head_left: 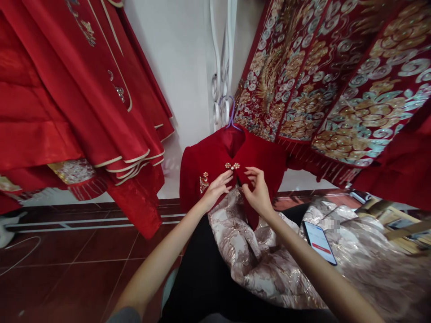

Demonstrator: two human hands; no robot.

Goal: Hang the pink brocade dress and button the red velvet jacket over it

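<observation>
"Grey sleeve at the near left, black cloth covering the person's lap at the near centre. What is lying on it?"

"Patterned fabric, pale and glinting, is bunching there and spreading to the right, where a phone is resting face up, its screen glowing. Dark red floor tiles are showing to the left."

"And the hands?"

"Both are meeting a red jacket, which is standing front-on at the centre, just beyond the fabric. The left hand is extending its slightly fanned fingers over the jacket's front, the tips pointing just below a jewelled clasp. Whether it is pinching any cloth, I cannot tell."

"The right hand?"

"It is curving in from the right beside the front opening, thumb and forefinger standing apart. A brooch is shining left of the left hand."

"Farther back?"

"A purple hanger is rising from the collar in front of a white metal stand. Red garments with cream edging are hanging at the left, an embroidered garment with fringe is hanging at the right, and a pale wall is backing them all."
</observation>
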